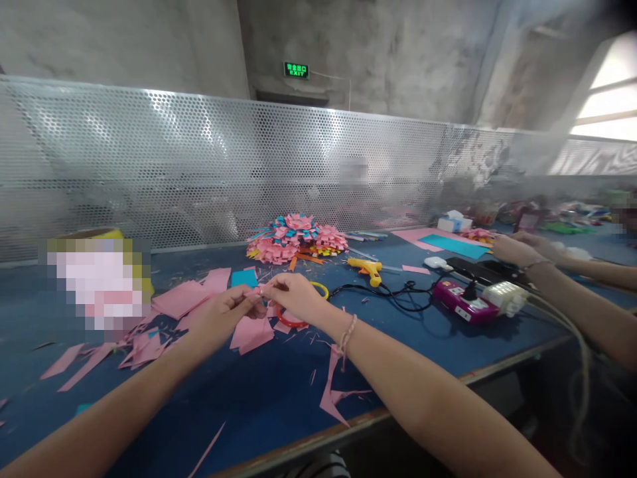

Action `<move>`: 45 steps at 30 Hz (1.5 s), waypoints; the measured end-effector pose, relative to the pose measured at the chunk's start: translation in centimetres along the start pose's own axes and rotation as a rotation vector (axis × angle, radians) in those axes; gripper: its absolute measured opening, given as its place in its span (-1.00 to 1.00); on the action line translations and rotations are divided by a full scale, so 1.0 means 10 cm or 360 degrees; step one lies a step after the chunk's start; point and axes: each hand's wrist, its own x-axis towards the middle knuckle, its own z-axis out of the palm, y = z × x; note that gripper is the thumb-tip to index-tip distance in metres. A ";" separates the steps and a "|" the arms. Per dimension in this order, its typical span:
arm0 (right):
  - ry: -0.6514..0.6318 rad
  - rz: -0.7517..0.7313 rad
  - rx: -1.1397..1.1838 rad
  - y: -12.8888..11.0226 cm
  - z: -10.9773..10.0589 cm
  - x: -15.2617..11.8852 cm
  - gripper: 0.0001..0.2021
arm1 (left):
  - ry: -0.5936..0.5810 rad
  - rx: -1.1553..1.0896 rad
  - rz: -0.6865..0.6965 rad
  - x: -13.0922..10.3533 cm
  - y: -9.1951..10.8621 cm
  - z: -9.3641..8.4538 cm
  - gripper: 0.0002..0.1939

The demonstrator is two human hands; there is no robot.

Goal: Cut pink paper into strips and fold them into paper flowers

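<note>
My left hand [233,307] and my right hand [296,295] meet above the table, both closed in a pinch. Between their fingertips is a small piece of pink paper [257,291], mostly covered by the fingers. Beneath the hands lie pink paper sheets [253,334]. A red loop [294,324] and a yellow loop [321,288] show partly behind my right hand; I cannot make out what they belong to. Left of my left hand are more pink sheets [182,300], and a blue paper piece [243,277] lies just beyond it.
Behind stands a pile of pink and blue paper flowers [293,236]. A yellow glue gun [367,269] lies to its right, near a purple power strip [462,302] with cables. Another person's arms [552,282] are at the right. A perforated metal screen [298,159] closes off the back.
</note>
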 end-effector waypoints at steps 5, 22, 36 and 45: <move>-0.0123 0.0020 0.0149 0.03 0.01 0.00 -0.75 | -0.0051 -0.0089 0.0011 -0.03 -0.02 0.02 -0.72; -0.0212 -0.0019 0.0191 0.09 -0.03 -0.01 -0.81 | -0.0074 -0.0280 0.0027 -0.03 -0.04 0.06 -0.76; -0.0260 0.0172 0.0268 0.01 0.02 -0.05 -0.71 | -0.0094 0.0157 0.0237 -0.02 -0.10 0.02 -0.72; -0.0041 0.0207 -0.0549 0.14 -0.06 -0.09 -0.67 | -0.0492 0.1483 0.0139 -0.46 0.19 -0.27 -0.74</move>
